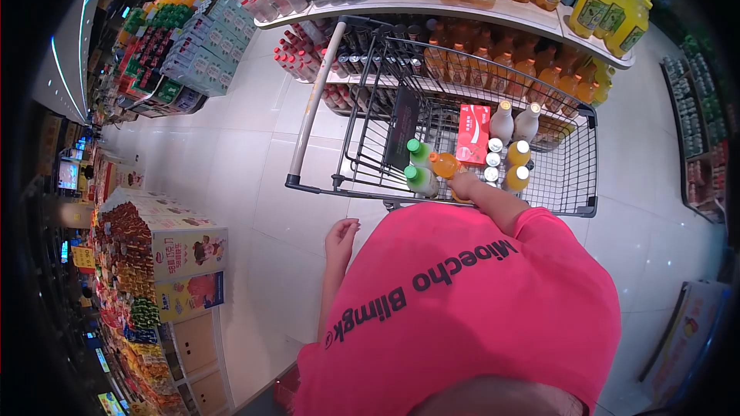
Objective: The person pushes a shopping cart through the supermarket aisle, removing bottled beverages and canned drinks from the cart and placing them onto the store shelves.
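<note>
My right hand (463,184) reaches into a wire shopping cart (590,146) and grips a bottle of orange drink (445,165), which is tilted. Left of that bottle stand two green-capped bottles (421,179). Nearby in the cart are a red box (472,135), two white bottles (526,122), several white-topped containers (493,159) and two yellow-orange bottles (517,154). My left hand (340,239) hangs outside the cart, below its handle (317,92), fingers curled together with nothing visible in them.
A shelf (532,21) of orange, yellow and dark drinks runs behind the cart. Stacked drinks (181,38) stand at the upper left, a snack display (177,254) at the lower left. Another drinks shelf (697,139) is on the right.
</note>
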Tool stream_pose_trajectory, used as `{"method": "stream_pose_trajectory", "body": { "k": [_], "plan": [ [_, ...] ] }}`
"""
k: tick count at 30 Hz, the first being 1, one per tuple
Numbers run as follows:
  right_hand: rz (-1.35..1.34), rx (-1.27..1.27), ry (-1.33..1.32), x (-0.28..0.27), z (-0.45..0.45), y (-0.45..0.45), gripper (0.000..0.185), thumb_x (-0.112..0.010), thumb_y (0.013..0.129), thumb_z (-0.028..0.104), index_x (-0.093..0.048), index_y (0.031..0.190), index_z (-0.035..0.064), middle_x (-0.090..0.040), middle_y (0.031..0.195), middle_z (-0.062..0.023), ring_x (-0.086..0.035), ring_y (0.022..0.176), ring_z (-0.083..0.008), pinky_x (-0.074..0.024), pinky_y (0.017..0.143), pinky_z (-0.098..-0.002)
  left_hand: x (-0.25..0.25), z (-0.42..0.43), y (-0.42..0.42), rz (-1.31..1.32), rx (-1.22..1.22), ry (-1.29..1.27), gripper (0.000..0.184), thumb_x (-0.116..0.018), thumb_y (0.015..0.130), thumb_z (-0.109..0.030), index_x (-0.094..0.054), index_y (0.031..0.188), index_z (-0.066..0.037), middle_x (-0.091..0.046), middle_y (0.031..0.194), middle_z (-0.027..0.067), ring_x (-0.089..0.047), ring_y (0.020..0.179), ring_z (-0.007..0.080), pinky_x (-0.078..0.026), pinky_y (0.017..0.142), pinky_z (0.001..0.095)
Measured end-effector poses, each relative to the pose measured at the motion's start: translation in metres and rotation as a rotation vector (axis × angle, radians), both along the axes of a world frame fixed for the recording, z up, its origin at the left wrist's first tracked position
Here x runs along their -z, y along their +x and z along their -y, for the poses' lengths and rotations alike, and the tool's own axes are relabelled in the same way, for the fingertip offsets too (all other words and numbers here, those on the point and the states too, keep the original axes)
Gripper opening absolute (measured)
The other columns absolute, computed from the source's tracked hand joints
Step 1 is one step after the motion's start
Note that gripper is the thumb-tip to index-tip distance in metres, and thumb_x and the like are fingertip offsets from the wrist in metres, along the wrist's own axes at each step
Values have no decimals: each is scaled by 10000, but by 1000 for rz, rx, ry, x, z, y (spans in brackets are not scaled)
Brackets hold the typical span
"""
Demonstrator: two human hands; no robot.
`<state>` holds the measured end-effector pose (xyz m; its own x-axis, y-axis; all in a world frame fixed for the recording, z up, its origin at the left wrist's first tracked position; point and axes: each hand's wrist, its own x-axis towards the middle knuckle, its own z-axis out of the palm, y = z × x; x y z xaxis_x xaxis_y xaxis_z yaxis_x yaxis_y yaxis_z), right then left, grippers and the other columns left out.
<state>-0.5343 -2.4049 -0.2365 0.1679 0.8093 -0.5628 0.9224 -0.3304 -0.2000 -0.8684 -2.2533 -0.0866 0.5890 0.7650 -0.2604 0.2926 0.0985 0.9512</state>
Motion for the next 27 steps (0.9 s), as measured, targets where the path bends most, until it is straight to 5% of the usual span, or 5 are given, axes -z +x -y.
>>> {"method": "stream_pose_trajectory", "body": {
  "k": [3, 7, 15, 27],
  "plan": [
    [-88, -64, -126, -4, -4, 8, 317, -529, 808, 115, -631, 1108, 136, -627, 1106, -124, -617, 1019, -295, -512, 820, -432, -3, 5, -1, 32, -62, -82, 164, -572, 893, -70, -618, 1022, 21, -646, 948, 86, -615, 897, 150, -471, 822, 260],
    [-446, 158, -187, 27, -7, 24, 328, -576, 727, 201, -628, 1045, 143, -664, 890, -108, -666, 791, -236, -543, 610, -369, -16, 12, 2, -6, -89, -84, 184, -569, 900, -95, -612, 1040, 16, -647, 954, 89, -615, 893, 151, -469, 823, 265],
    [-322, 219, -168, 32, 1, 26, 212, -579, 706, 220, -670, 876, 131, -680, 797, -65, -645, 646, -186, -531, 536, -329, -19, 16, -7, -25, -101, -102, 209, -589, 888, -148, -618, 1046, -13, -659, 948, 74, -621, 857, 140, -456, 755, 252],
    [-628, 640, 208, -98, 17, 40, 291, -762, 570, 140, -684, 845, 91, -640, 747, -26, -592, 627, -128, -506, 535, -281, -38, 4, 42, -21, 77, -13, 274, -649, 838, -138, -604, 1086, -32, -656, 941, 49, -610, 832, 121, -457, 731, 246]
  ]
}}
